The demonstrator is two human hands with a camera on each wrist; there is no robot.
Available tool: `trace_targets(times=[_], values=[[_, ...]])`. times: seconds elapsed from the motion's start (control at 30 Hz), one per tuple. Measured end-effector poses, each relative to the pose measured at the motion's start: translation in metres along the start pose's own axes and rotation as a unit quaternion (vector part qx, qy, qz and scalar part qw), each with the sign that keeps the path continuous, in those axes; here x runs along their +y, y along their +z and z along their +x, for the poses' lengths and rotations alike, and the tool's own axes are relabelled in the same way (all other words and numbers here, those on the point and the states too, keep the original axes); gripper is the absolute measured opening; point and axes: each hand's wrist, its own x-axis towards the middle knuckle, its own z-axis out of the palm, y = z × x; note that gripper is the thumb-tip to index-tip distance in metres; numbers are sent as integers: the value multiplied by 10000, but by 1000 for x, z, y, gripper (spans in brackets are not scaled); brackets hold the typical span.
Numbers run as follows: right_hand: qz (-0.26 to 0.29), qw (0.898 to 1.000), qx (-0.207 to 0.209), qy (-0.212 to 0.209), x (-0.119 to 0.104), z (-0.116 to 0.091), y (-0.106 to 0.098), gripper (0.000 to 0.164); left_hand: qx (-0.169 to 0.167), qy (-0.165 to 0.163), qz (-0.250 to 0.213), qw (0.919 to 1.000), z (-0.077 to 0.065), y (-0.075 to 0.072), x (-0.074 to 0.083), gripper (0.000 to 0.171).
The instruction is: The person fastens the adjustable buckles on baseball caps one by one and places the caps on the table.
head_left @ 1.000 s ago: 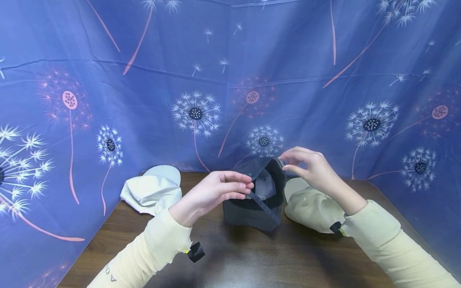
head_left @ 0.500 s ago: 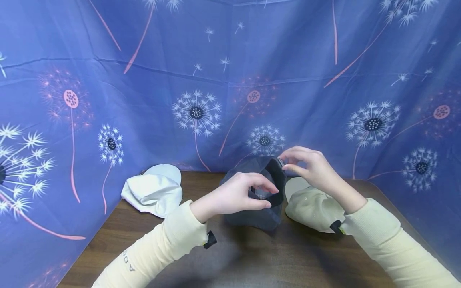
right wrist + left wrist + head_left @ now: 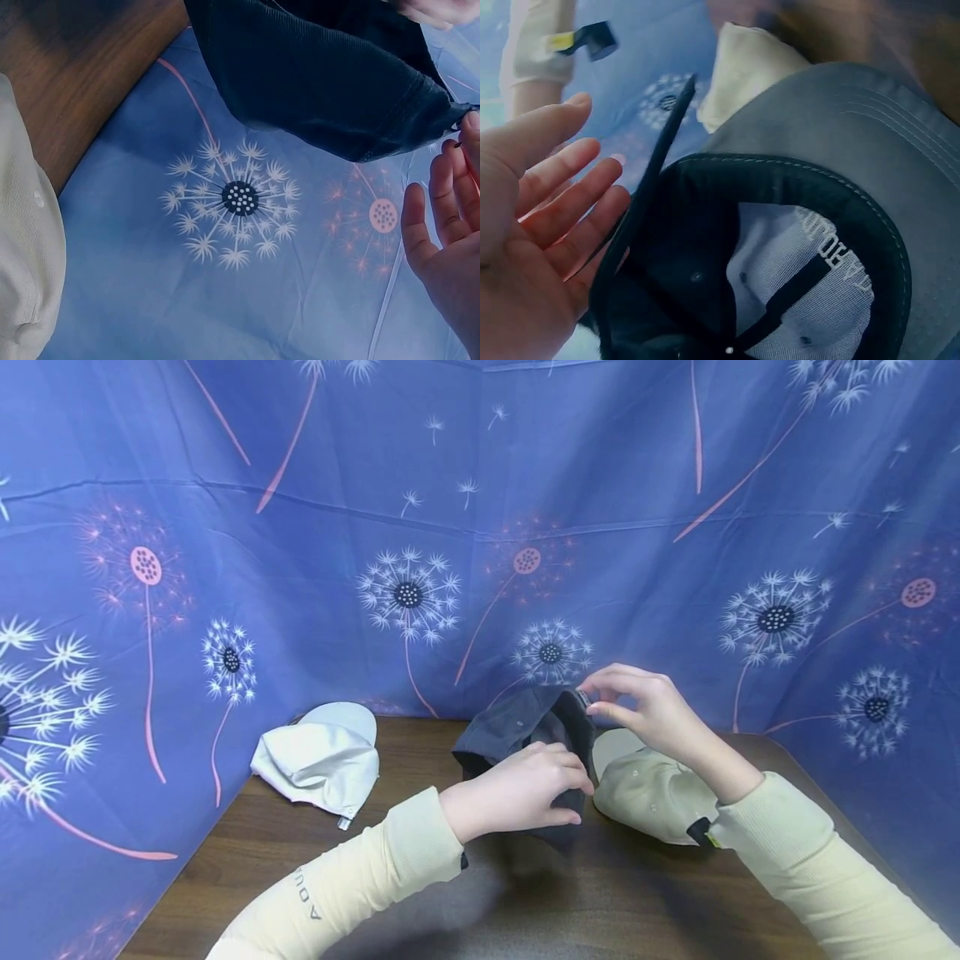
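Note:
A dark grey baseball cap [image 3: 498, 727] is held up off the table with its inside turned toward me. My right hand [image 3: 645, 706] pinches the small metal buckle [image 3: 583, 697] at the cap's back edge between thumb and fingertips. In front of the cap, my left hand [image 3: 525, 789] hides much of its opening. The left wrist view shows those left fingers [image 3: 581, 202] loosely extended beside the cap's loose strap [image 3: 649, 180]; whether they touch it I cannot tell. Pale lettering [image 3: 836, 251] shows inside the crown.
A white cap [image 3: 318, 760] lies on the wooden table [image 3: 420, 743] to the left, its small buckle toward me. On the right, close to my right forearm, rests a beige cap [image 3: 648, 789]. A blue dandelion-print cloth [image 3: 300, 568] hangs behind and at the sides.
My left hand has moved right across the front of the dark cap, from beside the strap. The cap's left side has swung slightly outward. My right hand keeps its pinch in place.

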Motion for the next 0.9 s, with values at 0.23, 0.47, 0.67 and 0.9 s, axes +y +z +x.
trace_targets(times=[0.23, 0.47, 0.67, 0.9], values=[[96, 9999, 15, -83, -1, 2, 0, 28, -358, 115, 1290, 9909, 5, 13, 7, 32], [107, 9999, -16, -80, -2, 2, 0, 29, -384, 102, 1950, 9800, 5, 25, 5, 26], [163, 9999, -48, -5, -3, 1, 0, 28, -96, 95, 2102, 9776, 4, 31, 3, 15], [135, 9999, -68, 17, -2, 0, -1, 27, -206, 74, 2313, 9726, 4, 29, 6, 11]])
